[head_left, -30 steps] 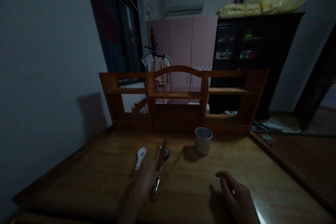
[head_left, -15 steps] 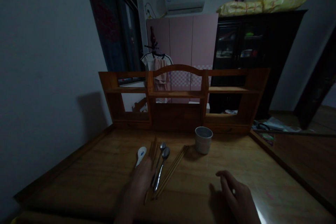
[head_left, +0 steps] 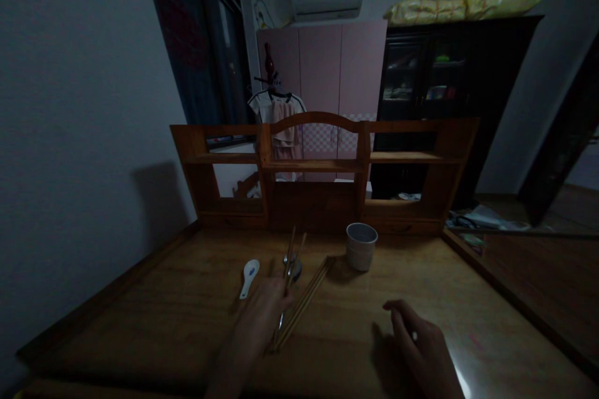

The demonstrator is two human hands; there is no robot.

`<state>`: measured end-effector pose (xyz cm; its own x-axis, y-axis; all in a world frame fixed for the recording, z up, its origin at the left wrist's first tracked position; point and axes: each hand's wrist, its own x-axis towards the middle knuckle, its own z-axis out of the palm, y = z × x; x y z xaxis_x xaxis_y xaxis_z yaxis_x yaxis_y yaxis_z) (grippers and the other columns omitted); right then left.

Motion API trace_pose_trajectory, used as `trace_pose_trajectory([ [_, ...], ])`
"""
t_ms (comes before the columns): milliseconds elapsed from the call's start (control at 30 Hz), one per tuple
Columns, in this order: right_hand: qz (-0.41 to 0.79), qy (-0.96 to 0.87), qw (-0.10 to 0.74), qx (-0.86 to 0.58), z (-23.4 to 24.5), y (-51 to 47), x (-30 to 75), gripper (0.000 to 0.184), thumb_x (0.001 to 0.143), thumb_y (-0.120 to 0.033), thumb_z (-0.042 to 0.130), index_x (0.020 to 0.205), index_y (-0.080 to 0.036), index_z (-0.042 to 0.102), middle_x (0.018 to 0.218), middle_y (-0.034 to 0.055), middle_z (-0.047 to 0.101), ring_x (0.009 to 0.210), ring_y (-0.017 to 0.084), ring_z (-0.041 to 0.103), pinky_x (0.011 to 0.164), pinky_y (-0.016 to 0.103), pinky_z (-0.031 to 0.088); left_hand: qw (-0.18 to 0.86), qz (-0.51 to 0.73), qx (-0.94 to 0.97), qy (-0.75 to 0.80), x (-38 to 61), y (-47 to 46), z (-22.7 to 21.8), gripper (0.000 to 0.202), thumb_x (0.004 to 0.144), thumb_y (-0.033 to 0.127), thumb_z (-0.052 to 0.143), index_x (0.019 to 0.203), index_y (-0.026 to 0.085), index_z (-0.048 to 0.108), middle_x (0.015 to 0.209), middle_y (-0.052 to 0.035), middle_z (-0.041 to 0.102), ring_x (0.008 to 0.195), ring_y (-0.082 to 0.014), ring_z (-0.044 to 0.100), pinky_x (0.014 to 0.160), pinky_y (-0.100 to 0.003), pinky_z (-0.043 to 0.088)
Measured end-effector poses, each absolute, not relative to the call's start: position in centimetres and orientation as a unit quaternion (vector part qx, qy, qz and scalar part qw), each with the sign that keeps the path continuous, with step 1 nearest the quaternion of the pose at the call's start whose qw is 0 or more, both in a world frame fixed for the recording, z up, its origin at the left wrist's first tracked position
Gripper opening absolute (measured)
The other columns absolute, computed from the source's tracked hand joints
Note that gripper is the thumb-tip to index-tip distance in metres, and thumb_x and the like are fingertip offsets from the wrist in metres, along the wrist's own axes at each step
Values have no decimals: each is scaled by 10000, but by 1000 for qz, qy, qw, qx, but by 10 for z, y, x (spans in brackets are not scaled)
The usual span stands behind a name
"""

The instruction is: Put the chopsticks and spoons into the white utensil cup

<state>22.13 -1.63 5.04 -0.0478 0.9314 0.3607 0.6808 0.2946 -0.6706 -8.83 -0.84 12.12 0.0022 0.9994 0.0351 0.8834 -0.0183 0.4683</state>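
Note:
My left hand (head_left: 262,315) is closed on a pair of wooden chopsticks (head_left: 292,250), their tips lifted and pointing away toward the shelf. Just beyond its fingers lie metal spoons (head_left: 291,269) and another pair of chopsticks (head_left: 306,300) flat on the wooden table (head_left: 178,305). A white ceramic spoon (head_left: 249,276) lies to the left of that hand. A small grey cup (head_left: 361,246) stands upright further back on the right. My right hand (head_left: 418,349) rests on the table with its fingers loosely curled and nothing in it.
A wooden shelf unit (head_left: 322,168) stands across the back edge of the table. A raised wooden rim runs along the table's left and right sides. A grey wall is close on the left. A pink wardrobe (head_left: 341,75) and a dark cabinet (head_left: 435,81) stand behind.
My left hand has raised the chopsticks off the table so their tips stand higher and lean right. The right hand has stayed put.

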Motion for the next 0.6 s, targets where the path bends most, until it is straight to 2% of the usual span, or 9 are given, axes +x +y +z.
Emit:
trace_pose_trajectory([
  [67,161,-706,389,-570,50,-16,222,323,966,-418,328,1024,-232,586,926,47,694,760,199,653,673,249,470,158,207,731,630,-70,-10,122,107,861,168,453,914,178,545,966,-73,600,903,-189,562,782,-262,406],
  [200,148,-707,390,-570,51,-16,221,323,963,-417,335,1023,-233,594,928,45,697,765,197,659,675,245,476,165,188,767,591,-50,-6,102,101,833,128,457,797,180,535,916,-74,596,882,-193,559,776,-268,418],
  [267,139,-707,395,-570,51,-16,221,332,962,-420,332,1021,-232,599,932,46,697,767,198,663,680,244,481,151,177,775,588,-48,-1,88,118,826,120,448,808,176,551,919,-74,600,900,-203,558,789,-286,421],
  [400,132,-710,404,-562,52,-16,220,349,956,-427,333,1000,-226,615,915,51,701,749,196,668,667,238,491,112,157,777,599,-49,10,72,204,807,156,487,983,170,589,1055,-101,615,1011,-248,549,892,-352,405],
  [533,135,-711,398,-563,52,-16,220,332,959,-414,337,1012,-231,609,914,41,702,751,190,669,664,235,489,73,134,736,659,-48,22,75,579,705,241,629,1254,143,474,1357,-183,437,1089,-310,537,896,-385,420],
  [600,133,-708,397,-568,53,-17,220,326,958,-412,342,1017,-233,608,906,37,702,751,186,668,664,231,489,78,124,738,659,-49,24,80,595,697,251,622,1261,132,473,1377,-197,414,1109,-322,529,891,-390,426],
])
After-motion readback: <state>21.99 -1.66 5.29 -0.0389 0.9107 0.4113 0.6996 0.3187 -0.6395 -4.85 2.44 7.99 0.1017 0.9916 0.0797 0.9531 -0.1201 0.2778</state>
